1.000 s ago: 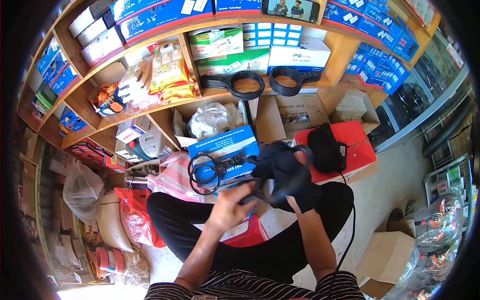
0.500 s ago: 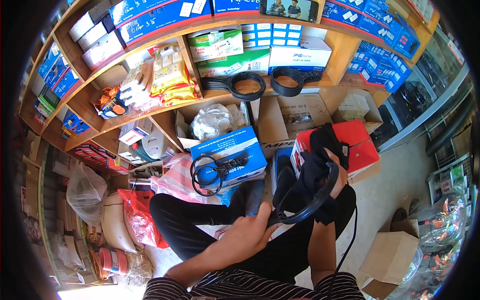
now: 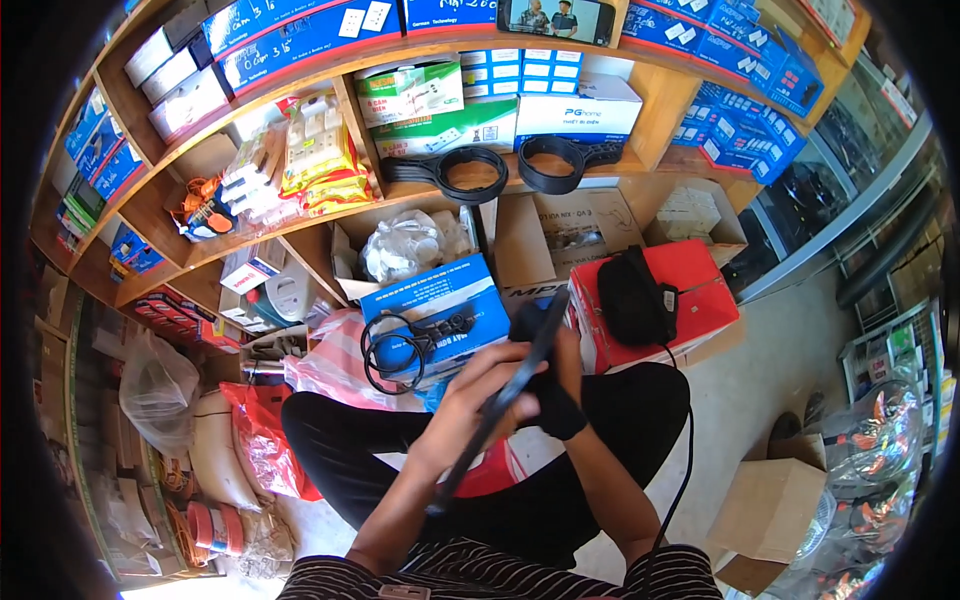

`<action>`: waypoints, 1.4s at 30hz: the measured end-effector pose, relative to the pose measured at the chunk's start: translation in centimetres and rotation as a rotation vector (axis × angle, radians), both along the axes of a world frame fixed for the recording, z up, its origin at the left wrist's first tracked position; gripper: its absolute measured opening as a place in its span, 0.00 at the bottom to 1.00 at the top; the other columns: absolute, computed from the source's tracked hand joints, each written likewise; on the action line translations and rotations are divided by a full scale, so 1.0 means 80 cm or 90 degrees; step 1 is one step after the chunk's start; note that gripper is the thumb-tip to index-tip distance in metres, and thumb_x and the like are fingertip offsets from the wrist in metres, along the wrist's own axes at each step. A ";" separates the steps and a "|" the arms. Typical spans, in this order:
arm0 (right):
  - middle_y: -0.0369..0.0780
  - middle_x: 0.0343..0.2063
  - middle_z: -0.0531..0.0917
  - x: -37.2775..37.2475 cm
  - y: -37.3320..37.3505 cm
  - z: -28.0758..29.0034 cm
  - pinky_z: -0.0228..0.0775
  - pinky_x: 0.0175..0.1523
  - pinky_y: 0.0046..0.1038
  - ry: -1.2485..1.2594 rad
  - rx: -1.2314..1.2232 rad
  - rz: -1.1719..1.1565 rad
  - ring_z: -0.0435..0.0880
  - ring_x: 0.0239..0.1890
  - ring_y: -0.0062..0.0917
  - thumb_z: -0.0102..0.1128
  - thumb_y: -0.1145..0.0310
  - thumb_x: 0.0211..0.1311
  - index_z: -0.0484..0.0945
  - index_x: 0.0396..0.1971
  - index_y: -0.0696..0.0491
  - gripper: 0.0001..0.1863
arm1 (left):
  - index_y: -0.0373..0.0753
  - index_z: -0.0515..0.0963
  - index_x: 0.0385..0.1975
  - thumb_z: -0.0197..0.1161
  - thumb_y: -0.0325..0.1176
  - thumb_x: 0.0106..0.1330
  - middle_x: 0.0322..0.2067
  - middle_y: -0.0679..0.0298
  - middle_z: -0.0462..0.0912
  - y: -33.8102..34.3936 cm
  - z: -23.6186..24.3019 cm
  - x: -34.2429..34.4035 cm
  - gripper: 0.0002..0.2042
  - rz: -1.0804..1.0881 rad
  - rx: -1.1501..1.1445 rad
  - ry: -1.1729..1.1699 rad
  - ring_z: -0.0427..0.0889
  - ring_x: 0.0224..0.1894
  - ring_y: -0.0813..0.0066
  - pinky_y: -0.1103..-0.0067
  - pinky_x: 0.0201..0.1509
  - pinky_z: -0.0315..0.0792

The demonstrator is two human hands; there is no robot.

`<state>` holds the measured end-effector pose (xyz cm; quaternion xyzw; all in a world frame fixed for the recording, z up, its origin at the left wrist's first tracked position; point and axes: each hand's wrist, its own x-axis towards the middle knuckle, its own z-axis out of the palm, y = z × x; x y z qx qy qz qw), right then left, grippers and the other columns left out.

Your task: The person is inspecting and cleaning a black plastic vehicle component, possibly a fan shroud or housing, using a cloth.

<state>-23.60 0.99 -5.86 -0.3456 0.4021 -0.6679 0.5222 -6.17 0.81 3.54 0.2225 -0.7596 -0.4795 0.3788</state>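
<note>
A black ring-shaped plastic part [image 3: 510, 390] is turned edge-on in front of my lap, slanting from upper right to lower left. My left hand [image 3: 462, 400] is closed around its middle. Close against its right side, my right hand [image 3: 568, 365] is closed on a black cloth [image 3: 562, 412] pressed to the part; some of its fingers are hidden. Two similar black ring parts with handles, one on the left [image 3: 470, 176] and one on the right [image 3: 552, 165], rest on the shelf edge ahead.
A blue box [image 3: 440, 305] with a coiled black cable [image 3: 395, 350] stands ahead. A red box [image 3: 700, 285] carries a black pouch [image 3: 638, 298]. Wooden shelves [image 3: 400, 190] hold boxed goods and a phone [image 3: 560, 18]. An open cardboard box [image 3: 770, 510] is at lower right.
The ring part has swung from lying flat at the right to edge-on nearer the middle. My right hand and the cloth have moved left, off the red box, uncovering the pouch.
</note>
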 end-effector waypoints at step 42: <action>0.36 0.42 0.84 0.009 -0.017 -0.003 0.76 0.50 0.22 0.028 -0.009 0.033 0.83 0.44 0.19 0.56 0.71 0.74 0.74 0.57 0.57 0.15 | 0.35 0.69 0.18 0.56 0.33 0.75 0.13 0.64 0.70 -0.002 -0.078 -0.032 0.19 0.340 -0.039 0.159 0.70 0.15 0.76 0.76 0.20 0.60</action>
